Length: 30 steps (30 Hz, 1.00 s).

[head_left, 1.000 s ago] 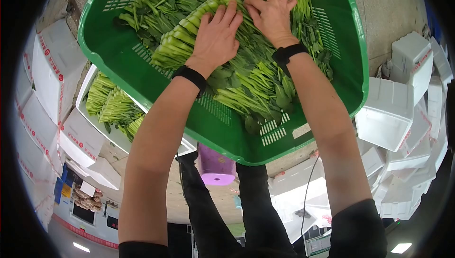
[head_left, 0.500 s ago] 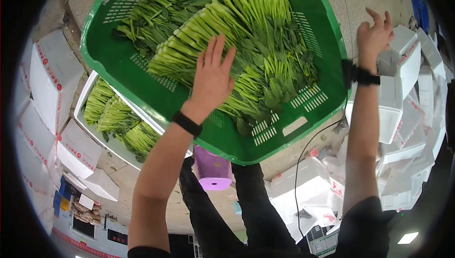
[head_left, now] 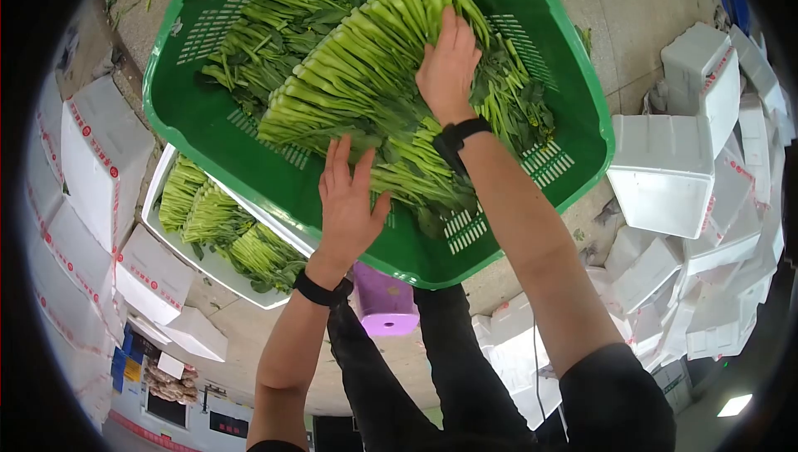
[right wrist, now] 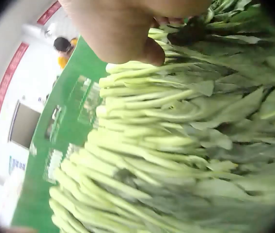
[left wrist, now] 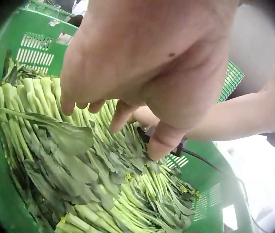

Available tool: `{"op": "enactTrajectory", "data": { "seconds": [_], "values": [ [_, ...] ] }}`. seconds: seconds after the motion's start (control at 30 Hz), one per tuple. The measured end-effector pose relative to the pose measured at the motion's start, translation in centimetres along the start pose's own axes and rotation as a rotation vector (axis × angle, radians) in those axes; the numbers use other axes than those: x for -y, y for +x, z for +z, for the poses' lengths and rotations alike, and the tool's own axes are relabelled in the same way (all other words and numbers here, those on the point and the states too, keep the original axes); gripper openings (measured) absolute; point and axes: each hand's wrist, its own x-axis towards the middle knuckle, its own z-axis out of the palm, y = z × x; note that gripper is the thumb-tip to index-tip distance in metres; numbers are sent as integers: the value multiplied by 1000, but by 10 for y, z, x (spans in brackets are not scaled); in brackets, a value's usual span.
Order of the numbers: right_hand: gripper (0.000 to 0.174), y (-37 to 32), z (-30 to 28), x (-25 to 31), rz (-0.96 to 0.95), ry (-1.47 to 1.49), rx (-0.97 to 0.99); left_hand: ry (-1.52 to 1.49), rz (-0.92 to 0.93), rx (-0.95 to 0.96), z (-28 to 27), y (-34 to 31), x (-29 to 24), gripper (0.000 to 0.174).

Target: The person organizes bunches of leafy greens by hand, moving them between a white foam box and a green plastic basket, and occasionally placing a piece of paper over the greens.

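Note:
A row of choy sum [head_left: 374, 45], pale stem ends lined up and leaves toward the person, lies in a green plastic basket [head_left: 187, 111]. My right hand [head_left: 449, 74] rests its fingers, held close together, on the stems at the row's right end. In the right wrist view its thumb [right wrist: 153, 52] lies over the stems, the other fingers mostly hidden behind the palm. My left hand [head_left: 345, 207] is over the basket's near left side, fingers spread and fingertips at a loose leaf [left wrist: 69, 136] lying across the row. Nothing shows in its grasp.
A white foam box [head_left: 218, 265] with more bundled choy sum stands below the basket's left side. Behind the near rim is a purple stool [head_left: 386, 302]. White foam boxes are stacked left [head_left: 108, 161] and right [head_left: 665, 174]. A dark cord [head_left: 539, 369] hangs near the right arm.
My right hand went out past the basket's right rim, then came back onto the row's right end. My left hand moved off the stems toward the near left side.

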Motion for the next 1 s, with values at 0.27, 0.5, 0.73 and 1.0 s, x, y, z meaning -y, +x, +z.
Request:
{"op": "enactTrajectory", "data": {
  "seconds": [0.27, 0.5, 0.73, 1.0],
  "values": [
    [65, 25, -29, -37, -237, -150, 128, -56, -54, 5, 1, -13, -12, 65],
    [38, 27, -45, -46, 42, 302, -64, -88, -83, -74, -8, -33, 2, 59],
    [16, 29, -18, -38, 33, 253, 131, -107, -107, -130, -5, -45, 15, 53],
    [13, 35, -31, -39, 139, 421, 115, -166, -102, -152, -6, -48, 20, 52]
  ]
}}
